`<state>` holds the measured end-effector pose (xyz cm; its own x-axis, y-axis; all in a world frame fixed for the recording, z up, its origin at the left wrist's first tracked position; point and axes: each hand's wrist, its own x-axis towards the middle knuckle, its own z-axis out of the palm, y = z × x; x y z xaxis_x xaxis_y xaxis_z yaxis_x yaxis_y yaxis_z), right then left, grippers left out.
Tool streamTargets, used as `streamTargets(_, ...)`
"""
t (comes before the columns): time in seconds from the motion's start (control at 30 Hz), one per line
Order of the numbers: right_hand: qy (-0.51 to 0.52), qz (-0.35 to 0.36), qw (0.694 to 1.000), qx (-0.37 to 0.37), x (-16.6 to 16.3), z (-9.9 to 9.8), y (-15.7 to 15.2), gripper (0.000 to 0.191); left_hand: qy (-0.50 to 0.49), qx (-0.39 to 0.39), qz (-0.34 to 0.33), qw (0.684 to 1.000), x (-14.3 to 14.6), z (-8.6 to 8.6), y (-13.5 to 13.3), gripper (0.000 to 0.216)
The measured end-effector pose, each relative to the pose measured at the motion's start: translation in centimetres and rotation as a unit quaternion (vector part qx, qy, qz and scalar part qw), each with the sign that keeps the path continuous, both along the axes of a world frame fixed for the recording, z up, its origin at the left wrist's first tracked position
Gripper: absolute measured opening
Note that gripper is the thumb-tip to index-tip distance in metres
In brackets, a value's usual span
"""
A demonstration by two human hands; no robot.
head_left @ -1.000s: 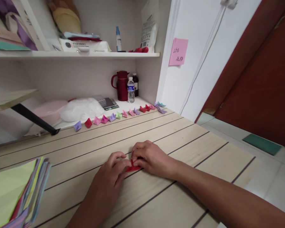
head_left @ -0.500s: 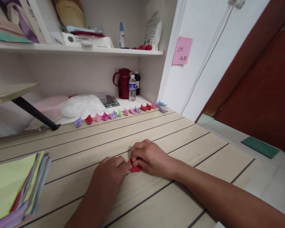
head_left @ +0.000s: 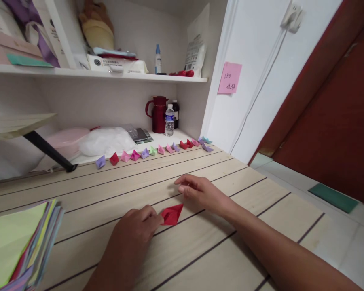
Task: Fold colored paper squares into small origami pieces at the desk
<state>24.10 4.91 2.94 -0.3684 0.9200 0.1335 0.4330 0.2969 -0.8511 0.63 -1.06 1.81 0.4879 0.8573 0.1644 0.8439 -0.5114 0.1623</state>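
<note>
A folded red paper boat [head_left: 172, 215] is near the middle of the wooden table [head_left: 200, 254]. Its left tip is pinched between the thumb and fingers of my left hand [head_left: 139, 224]. Just beyond its right end, my right hand [head_left: 198, 193] hovers apart from it, thumb and fingers parted with nothing between them. Along the table's back edge runs a row of small folded paper boats [head_left: 144, 153] in purple, red, pink and green.
A stack of coloured paper [head_left: 15, 242] lies at the left. Behind the row stand a dark red jug [head_left: 159, 115], a water bottle [head_left: 169, 121] and a white plastic bag [head_left: 107, 140]. A black bracket [head_left: 50, 151] meets the table at the back left.
My right hand has let go of the red paper boat and moved off to the right, its fingers opening. My left hand still pinches the boat, which now shows more fully.
</note>
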Motion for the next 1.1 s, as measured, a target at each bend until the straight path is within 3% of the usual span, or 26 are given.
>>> streamTargets(0.07,-0.012,-0.029,0.999,-0.027,0.5,-0.2,0.5,0.021,-0.01,0.009,-0.009,1.0,0.1,0.0,-0.1,0.029)
streamTargets(0.17,-0.022,-0.014,0.998,-0.051,0.6,-0.3,0.5,0.03,-0.018,0.015,-0.019,1.0,0.2,0.0,-0.2,0.029)
streamTargets(0.53,-0.096,0.044,0.994,-0.018,-1.0,-0.8,-1.1,0.012,0.011,-0.079,0.015,0.997,1.1,0.2,-0.4,0.026)
streamTargets(0.77,-0.018,0.058,0.99,0.126,-1.1,0.0,-1.7,0.017,0.016,-0.068,0.02,0.997,1.2,0.1,-0.6,0.027)
streamTargets(1.1,-0.171,0.084,0.953,0.236,-2.0,-0.4,-2.5,0.016,0.002,-0.066,0.008,0.998,1.4,0.4,-0.9,0.026)
